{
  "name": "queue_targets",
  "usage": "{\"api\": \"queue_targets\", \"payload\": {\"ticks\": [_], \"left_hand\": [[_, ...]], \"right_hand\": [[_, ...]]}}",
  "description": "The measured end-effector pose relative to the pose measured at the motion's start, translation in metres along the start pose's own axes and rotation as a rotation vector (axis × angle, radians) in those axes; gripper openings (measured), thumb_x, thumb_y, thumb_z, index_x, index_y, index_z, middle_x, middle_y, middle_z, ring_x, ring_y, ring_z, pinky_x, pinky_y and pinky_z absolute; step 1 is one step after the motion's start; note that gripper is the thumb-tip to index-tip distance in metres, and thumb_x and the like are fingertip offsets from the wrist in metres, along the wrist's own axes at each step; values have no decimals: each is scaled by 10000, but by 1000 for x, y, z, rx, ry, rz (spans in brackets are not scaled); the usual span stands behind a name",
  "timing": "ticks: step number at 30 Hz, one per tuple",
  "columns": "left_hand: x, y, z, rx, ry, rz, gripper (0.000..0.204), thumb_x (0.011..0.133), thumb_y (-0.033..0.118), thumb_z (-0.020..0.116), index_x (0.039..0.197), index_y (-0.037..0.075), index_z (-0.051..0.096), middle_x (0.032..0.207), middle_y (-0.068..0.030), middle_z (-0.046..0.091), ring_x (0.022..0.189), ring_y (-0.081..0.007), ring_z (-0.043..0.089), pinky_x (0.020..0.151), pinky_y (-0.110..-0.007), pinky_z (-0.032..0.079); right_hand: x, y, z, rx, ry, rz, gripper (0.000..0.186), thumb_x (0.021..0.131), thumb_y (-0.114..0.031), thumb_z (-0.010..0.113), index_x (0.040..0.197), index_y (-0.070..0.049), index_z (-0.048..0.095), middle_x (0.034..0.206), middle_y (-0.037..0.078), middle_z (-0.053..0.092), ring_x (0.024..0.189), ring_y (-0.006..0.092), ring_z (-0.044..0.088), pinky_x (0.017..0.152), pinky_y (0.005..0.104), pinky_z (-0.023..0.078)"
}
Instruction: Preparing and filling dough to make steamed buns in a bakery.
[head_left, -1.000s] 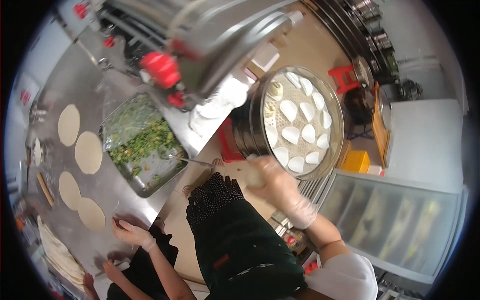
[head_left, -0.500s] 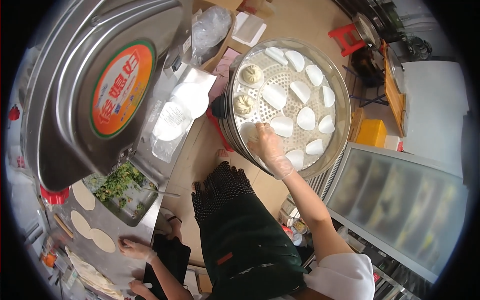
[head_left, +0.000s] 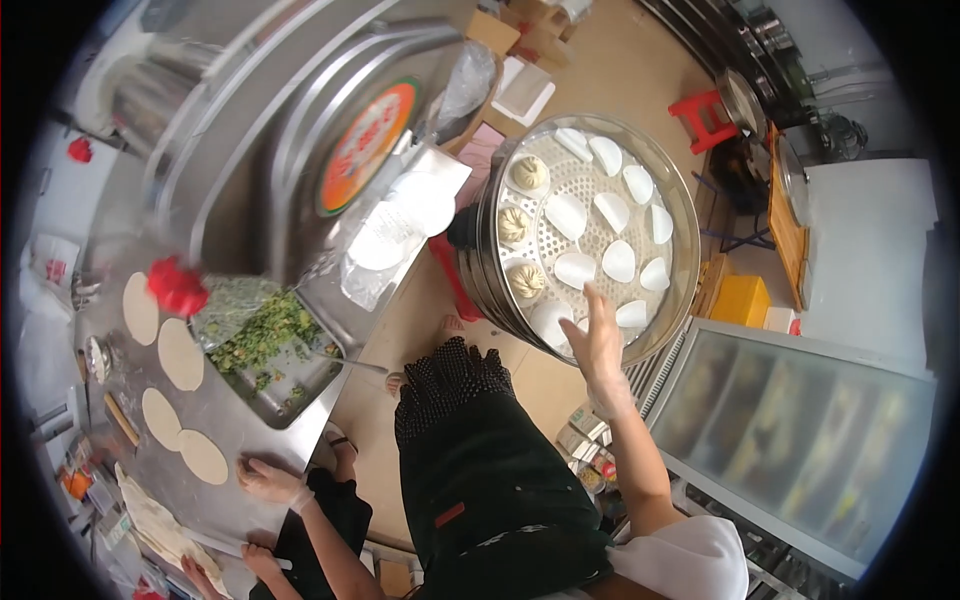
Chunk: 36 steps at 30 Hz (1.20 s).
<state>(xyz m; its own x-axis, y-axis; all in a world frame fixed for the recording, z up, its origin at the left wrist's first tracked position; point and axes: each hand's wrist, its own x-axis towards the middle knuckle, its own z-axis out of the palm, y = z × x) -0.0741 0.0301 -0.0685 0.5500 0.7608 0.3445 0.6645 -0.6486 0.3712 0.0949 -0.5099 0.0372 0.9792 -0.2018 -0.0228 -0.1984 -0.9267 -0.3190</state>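
My right hand (head_left: 598, 348), in a clear glove, is over the near side of a round metal steamer tray (head_left: 683, 230). Its thumb and fingers are spread, with nothing between them. Just left of the thumb lies a white paper round (head_left: 550, 322). Three pleated buns line the tray's left side: a far bun (head_left: 530, 173), a middle bun (head_left: 513, 224) and a near bun (head_left: 525, 280). More white paper pieces, several curled up, cover the perforated base. Gloved as well, my left hand (head_left: 270, 482) is above the metal counter with loosely bent fingers, near a flat dough round (head_left: 204, 457).
A co-worker's hand (head_left: 262, 562) is beside a long blade at lower left. A metal tray of chopped green filling (head_left: 262, 345) stands on the counter near more dough rounds. The large steel machine (head_left: 250, 180) rises at upper left; a glass-topped cabinet (head_left: 770, 430) is at right.
My right hand has let go of the third bun and drawn back to the right, its fingers spreading. The whole view has shifted, showing more of the counter. My left hand stays over the counter.
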Motion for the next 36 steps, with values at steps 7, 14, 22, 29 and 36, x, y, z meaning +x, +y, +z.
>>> {"api": "queue_targets", "payload": {"ticks": [7,14,22,29,36], "left_hand": [[3,12,-9,-224,6,-37,365,877,132,592,1129,-132,596,1043,-268,641,986,-372,615,904,-435,477],[-29,15,-26,-463,-117,39,397,927,181,585,1263,-22,524,1229,-216,549,1171,-365,502,1034,-455,386],[5,20,-35,-495,-192,-258,247,906,252,619,1020,46,696,982,-183,663,975,-349,603,864,-430,483],[9,13,-23,-421,-284,-328,259,820,278,709,915,39,740,847,-154,686,844,-303,640,789,-389,512],[13,23,-25,-622,-325,-613,276,856,264,701,992,25,721,903,-141,727,819,-216,692,776,-313,534]], "right_hand": [[-103,-82,-21,261,-207,-108,594,823,-168,735,1353,-67,487,1116,174,654,1019,373,631,852,451,515],[-142,-159,-19,205,-407,-648,621,806,-246,755,1353,-105,496,1037,90,690,967,309,658,789,438,531],[-102,-239,-28,224,-634,-890,535,815,-194,749,1294,-50,559,1051,123,694,972,323,666,810,411,541],[-30,-330,33,417,-951,-875,433,844,-221,732,1211,-27,609,1034,165,710,943,274,703,822,370,545],[-7,-483,108,479,-962,-1021,410,814,-226,749,1153,-24,637,998,163,711,896,298,701,806,374,543]]}}
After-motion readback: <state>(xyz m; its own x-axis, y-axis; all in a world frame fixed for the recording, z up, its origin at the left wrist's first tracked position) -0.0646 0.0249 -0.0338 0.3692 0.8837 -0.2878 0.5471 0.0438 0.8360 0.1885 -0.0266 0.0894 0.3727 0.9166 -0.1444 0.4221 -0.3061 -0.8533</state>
